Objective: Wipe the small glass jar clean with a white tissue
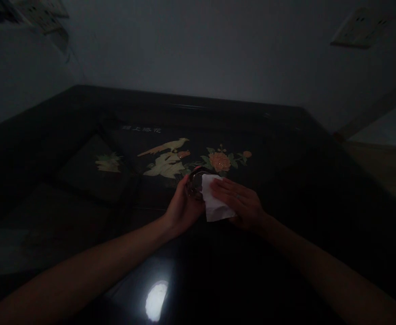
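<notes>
My left hand (pixel 184 204) is closed around a small, dark, round object with a shiny rim (pixel 195 180). It looks like glass, perhaps a cup or a dish, but the dim light hides its exact kind. A white paper tissue (pixel 214 208) lies against the right side of that object. Pressing the tissue there are the fingers of my right hand (pixel 241 203), curled over its upper part. The tissue's lower corner hangs loose below the fingers. Both hands are held close together over the dark table.
The glossy black tabletop (pixel 198 280) carries an inlaid bird (pixel 167 146), a pink flower (pixel 220 161) and pale characters. A bright light reflection (pixel 156 300) shows near the front. Behind stands a pale wall (pixel 198 49) with a socket panel (pixel 358 29) at right and others at upper left.
</notes>
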{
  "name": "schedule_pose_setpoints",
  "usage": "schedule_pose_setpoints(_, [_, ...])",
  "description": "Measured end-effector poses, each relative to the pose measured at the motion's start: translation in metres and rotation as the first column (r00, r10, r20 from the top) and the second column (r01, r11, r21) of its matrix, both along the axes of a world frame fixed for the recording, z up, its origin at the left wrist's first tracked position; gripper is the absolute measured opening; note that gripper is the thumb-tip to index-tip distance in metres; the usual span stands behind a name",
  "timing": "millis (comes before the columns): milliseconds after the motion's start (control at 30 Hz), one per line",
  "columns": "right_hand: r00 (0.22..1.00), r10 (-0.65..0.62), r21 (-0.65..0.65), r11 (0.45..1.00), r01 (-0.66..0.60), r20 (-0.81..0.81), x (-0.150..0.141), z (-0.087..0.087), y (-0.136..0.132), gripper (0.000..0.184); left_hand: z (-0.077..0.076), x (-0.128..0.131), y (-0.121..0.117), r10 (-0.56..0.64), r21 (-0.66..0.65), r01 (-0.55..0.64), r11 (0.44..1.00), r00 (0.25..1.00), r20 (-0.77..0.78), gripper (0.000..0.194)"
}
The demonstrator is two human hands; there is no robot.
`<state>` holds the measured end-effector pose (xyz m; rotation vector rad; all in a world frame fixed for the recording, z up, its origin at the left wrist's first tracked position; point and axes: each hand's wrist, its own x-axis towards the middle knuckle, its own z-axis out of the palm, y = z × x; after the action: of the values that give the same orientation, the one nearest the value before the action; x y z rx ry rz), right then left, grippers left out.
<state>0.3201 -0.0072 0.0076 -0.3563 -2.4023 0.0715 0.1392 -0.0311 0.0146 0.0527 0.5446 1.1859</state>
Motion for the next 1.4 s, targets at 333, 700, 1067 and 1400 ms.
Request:
schedule_pose_setpoints(333, [0.995, 0.001, 0.020, 1.000, -0.003, 0.098, -0.015, 0.005, -0.008, 0.056, 0.002, 0.003, -0.010, -0.146, -0.030, 0.144, 0.989, 0.987, -0.061, 0.043])
schedule_pose_setpoints(700, [0.995, -0.095, -0.066, 0.993, 0.093, -0.029, 0.000, 0.000, 0.000, 0.053, -0.001, 0.003, -0.005, 0.020, 0.112, -0.015, 0.994, 0.999, -0.041, 0.027])
schedule_pose_setpoints(1067, [0.993, 0.056, 0.048, 0.997, -0.061, 0.104, -0.012, 0.005, -0.010, 0.054, 0.008, -0.001, -0.004, -0.170, -0.143, 0.162, 0.976, 0.984, -0.047, 0.047])
schedule_pose_setpoints(1400, [0.989, -0.145, -0.040, 0.989, 0.146, 0.029, -0.010, 0.001, -0.002, 0.054, -0.001, 0.007, -0.009, -0.042, 0.042, 0.047, 0.998, 0.993, -0.109, 0.038])
